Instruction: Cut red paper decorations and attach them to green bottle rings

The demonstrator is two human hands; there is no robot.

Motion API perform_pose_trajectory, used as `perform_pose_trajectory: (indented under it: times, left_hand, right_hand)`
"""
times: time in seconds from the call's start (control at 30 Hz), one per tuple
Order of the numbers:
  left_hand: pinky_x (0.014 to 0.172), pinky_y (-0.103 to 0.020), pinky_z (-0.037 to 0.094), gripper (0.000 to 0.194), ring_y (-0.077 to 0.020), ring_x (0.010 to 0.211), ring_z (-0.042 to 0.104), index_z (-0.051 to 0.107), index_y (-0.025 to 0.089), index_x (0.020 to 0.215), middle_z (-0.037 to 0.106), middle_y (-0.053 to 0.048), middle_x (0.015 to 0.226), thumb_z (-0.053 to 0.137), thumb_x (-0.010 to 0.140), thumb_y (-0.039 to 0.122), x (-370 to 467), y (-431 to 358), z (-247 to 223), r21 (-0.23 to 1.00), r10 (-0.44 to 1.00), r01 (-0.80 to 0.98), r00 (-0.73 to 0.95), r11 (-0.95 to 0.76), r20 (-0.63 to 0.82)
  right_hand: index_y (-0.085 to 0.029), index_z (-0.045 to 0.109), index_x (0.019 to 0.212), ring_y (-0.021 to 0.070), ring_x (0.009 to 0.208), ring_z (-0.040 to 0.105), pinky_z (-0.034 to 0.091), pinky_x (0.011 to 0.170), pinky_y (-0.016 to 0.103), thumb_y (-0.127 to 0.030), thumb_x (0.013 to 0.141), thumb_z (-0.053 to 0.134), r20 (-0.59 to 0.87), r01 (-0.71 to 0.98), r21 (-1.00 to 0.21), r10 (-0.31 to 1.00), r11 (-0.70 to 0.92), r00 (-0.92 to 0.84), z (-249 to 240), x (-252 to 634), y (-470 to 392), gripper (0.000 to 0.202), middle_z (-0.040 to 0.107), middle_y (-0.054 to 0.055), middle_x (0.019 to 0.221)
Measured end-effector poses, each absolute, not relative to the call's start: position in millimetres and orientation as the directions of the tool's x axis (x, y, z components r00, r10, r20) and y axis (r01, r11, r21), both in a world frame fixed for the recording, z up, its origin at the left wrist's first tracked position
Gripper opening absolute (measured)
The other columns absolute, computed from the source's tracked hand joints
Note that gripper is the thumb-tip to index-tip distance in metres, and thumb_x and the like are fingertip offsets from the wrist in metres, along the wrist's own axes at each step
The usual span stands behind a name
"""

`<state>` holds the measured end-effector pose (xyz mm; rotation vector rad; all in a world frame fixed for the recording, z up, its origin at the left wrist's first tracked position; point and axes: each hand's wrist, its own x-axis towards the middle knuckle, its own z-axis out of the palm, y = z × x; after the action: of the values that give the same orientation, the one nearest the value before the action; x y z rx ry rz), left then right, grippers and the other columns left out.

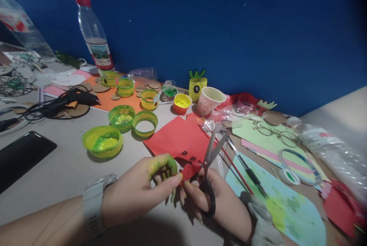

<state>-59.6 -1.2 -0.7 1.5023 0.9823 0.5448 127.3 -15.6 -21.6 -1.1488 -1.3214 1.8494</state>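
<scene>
Between thumb and fingers of my left hand [140, 188] is a small cut piece of red paper [189, 171]. Yellow and green paint stains those fingers. My right hand [220, 196] has black-handled scissors [209, 162] looped on it, blades apart and pointing up and away. Fingertips of the right hand also meet the lower edge of the red piece. Just behind both hands lies a larger red paper sheet [174, 135], with small dark drawn marks near its front edge. A red-handled paintbrush [236, 171] and a black pen [249, 171] rest to the right.
Painted green-yellow rings [145, 134] and a painted bowl [102, 150] stand at left, near a black phone [25, 158] and glue gun [77, 95]. Paint cups [181, 110], a paper cup [210, 108] and a bottle [96, 39] line the blue wall. Glasses [276, 131] lie right.
</scene>
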Motion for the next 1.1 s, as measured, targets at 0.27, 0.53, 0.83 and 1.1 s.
perform_pose_trajectory:
  times: [0.27,0.53,0.83,1.1]
  left_hand:
    - [0.059,-0.021,0.04,0.029,-0.0104,0.064,0.048,0.049,0.019,0.077,0.054,0.003,0.07,0.043,0.096,0.04,-60,0,-8,0.938,0.875,0.346,0.447,0.023,-0.186]
    - [0.061,-0.018,0.045,0.027,-0.0092,0.067,0.053,0.056,0.021,0.083,0.058,0.004,0.074,0.047,0.095,0.044,-60,2,-5,0.984,0.947,0.117,0.275,0.137,-0.165]
    - [0.041,-0.017,0.038,0.025,-0.0072,0.043,0.042,0.05,0.021,0.077,0.049,0.007,0.054,0.053,0.091,0.042,-62,8,-2,0.964,0.973,-0.157,0.122,0.216,-0.198]
    - [0.038,-0.015,0.035,0.031,-0.0065,0.04,0.038,0.041,0.022,0.07,0.045,0.008,0.053,0.053,0.09,0.043,-62,14,5,0.915,0.978,-0.358,-0.022,0.188,-0.209]
  right_hand:
    - [-0.015,0.054,0.077,0.0053,0.04,0.044,0.037,0.039,0.016,-0.041,0.082,0.068,-0.311,0.106,-0.949,0.822,-0.298,-0.477,-16,126,-14,0.03,0.055,-0.003,0.056]
    - [-0.013,0.053,0.093,0.0056,0.043,0.044,0.038,0.04,0.017,-0.055,0.083,0.062,-0.314,0.039,-0.939,0.808,-0.342,-0.499,-15,128,-16,0.044,0.055,-0.001,0.067]
    - [-0.011,0.059,0.088,0.0096,0.054,0.046,0.038,0.048,0.021,-0.073,0.082,0.047,-0.186,0.158,-0.982,0.638,-0.101,-0.747,-7,140,-9,0.063,0.051,0.003,0.07]
    - [-0.01,0.059,0.084,0.0106,0.051,0.048,0.039,0.049,0.02,-0.063,0.086,0.048,-0.316,0.345,-0.936,0.595,-0.068,-0.739,-1,137,-6,0.055,0.049,0.0,0.061]
